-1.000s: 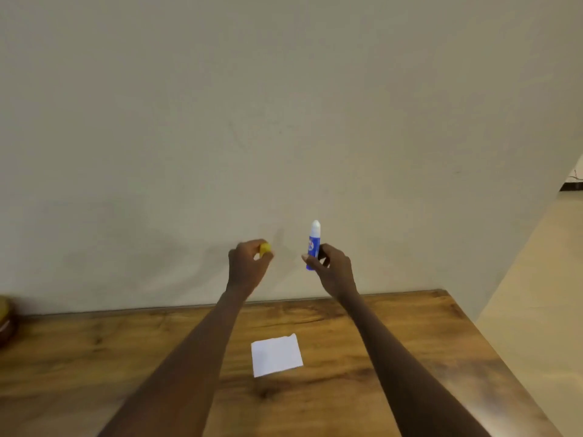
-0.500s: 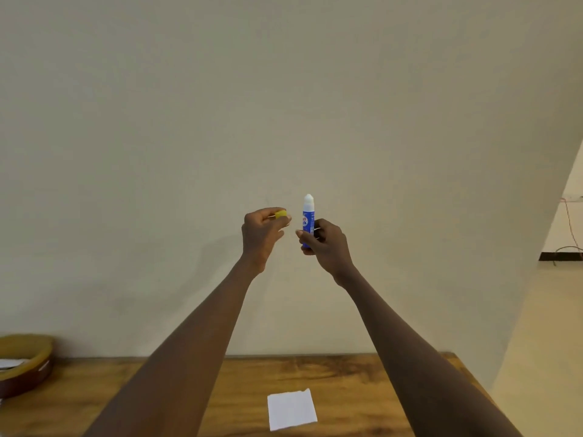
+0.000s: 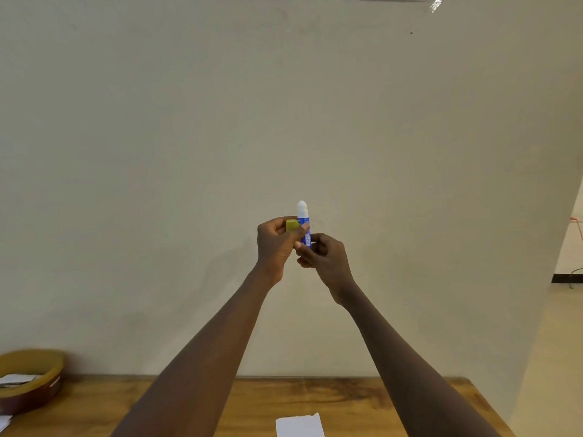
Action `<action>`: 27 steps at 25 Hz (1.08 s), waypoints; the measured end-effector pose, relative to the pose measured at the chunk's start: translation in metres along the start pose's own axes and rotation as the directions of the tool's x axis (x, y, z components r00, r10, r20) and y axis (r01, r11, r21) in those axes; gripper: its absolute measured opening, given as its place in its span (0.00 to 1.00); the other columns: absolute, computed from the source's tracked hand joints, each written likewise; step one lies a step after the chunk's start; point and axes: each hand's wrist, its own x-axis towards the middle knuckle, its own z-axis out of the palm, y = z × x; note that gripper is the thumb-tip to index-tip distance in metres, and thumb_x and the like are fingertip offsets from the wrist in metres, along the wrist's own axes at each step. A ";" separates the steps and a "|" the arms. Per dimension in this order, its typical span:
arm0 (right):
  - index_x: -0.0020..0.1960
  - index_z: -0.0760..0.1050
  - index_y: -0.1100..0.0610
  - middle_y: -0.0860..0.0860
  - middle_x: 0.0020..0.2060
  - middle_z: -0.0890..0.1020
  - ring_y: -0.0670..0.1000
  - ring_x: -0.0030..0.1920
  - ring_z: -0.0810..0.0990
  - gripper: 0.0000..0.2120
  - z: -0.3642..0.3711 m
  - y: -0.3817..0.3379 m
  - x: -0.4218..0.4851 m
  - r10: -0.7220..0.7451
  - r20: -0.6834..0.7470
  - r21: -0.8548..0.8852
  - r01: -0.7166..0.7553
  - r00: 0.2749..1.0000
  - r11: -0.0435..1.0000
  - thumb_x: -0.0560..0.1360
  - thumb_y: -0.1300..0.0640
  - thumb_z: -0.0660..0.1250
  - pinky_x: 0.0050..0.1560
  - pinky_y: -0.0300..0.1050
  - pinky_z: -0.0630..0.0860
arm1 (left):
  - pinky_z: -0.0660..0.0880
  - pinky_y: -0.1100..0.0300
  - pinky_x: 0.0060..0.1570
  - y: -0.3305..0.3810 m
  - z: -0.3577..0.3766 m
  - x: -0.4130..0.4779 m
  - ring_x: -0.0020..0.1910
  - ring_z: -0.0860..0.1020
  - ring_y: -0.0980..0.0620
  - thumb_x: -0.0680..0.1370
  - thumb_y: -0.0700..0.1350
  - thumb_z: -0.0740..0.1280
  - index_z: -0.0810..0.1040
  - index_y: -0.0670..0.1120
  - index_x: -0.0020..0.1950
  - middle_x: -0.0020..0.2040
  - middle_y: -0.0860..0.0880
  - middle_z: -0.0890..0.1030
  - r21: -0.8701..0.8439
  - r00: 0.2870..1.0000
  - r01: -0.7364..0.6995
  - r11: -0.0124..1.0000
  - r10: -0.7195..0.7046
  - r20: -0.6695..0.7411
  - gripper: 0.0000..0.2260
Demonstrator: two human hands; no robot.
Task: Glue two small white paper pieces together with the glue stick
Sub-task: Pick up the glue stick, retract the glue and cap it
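The right hand (image 3: 328, 260) grips the lower barrel of the glue stick (image 3: 304, 225) between thumb and fingers, holding it upright with its long axis running 6 to 12 o'clock and the bare white glue tip at the 12 o'clock end, raised well above the table (image 3: 94, 405) against the plain wall (image 3: 284, 105). The left hand (image 3: 275, 244) pinches the yellow cap (image 3: 292, 224) just at 9 o'clock of the barrel, touching or nearly touching it. The barrel's blue label carries white print and what looks like a barcode, too small to read; no brand can be made out. One white paper piece (image 3: 299, 425) lies flat on the table far down at 6 o'clock of both hands, a little nearer the right arm's side. Judging from this, the coming move is to bring the tip down to that paper, so the stick must tip over from pointing up. At 8 o'clock a round brown bowl (image 3: 41, 389) holds more paper scraps.
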 end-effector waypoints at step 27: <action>0.54 0.73 0.66 0.57 0.39 0.81 0.49 0.34 0.84 0.16 0.022 -0.011 -0.013 0.420 0.111 0.976 -0.179 0.901 0.126 0.73 0.54 0.64 0.34 0.39 0.81 | 0.75 0.56 0.46 0.004 0.021 0.015 0.44 0.77 0.44 0.73 0.37 0.65 0.77 0.38 0.45 0.46 0.39 0.78 -0.084 0.997 0.023 0.996 -0.016 0.079 0.03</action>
